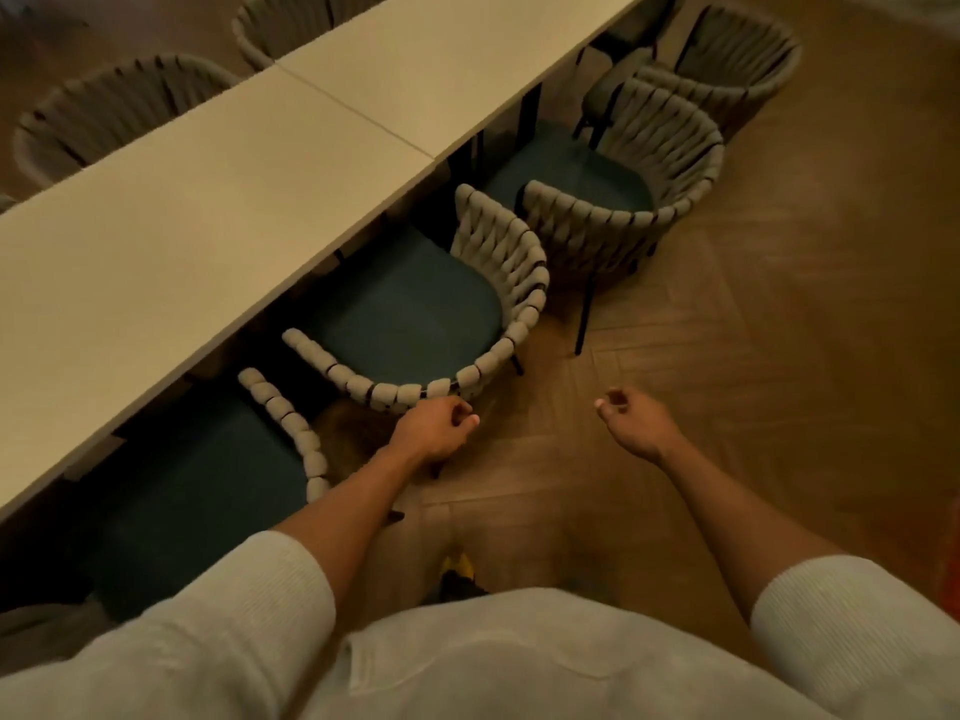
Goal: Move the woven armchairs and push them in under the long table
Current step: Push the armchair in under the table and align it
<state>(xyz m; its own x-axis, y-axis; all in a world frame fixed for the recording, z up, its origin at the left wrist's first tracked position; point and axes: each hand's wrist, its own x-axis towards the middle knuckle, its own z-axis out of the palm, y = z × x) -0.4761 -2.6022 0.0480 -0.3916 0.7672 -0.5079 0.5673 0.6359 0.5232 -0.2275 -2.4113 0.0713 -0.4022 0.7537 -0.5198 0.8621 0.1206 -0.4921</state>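
A person stands at the long table (218, 163), which runs across the view from 8 o'clock to 1 o'clock, with woven armchairs lined along its near edge. The left hand (434, 428), just below centre, hangs with fingers loosely curled and holds nothing. It sits just beside the back rim of the middle chair (519, 283); whether it touches the weave cannot be told. The right hand (631, 418), at 4 o'clock from that chair, is also loosely curled and holds nothing, out over the herringbone floor (727, 356).

The middle chair sits at centre, the front of its dark seat under the tabletop and its curved back out in the open. The near chair (291, 423), at 8 o'clock, is tucked in alongside it, one woven arm showing. A third chair (597, 220), at 2 o'clock, stands close beside the middle one with its seat front at the table's edge. A fourth (748, 49) lies beyond it at 1 o'clock. Two far chairs (119, 96) face in from the table's other side, at 10 and 11 o'clock. Pale sleeves (249, 605) are pushed up both forearms.
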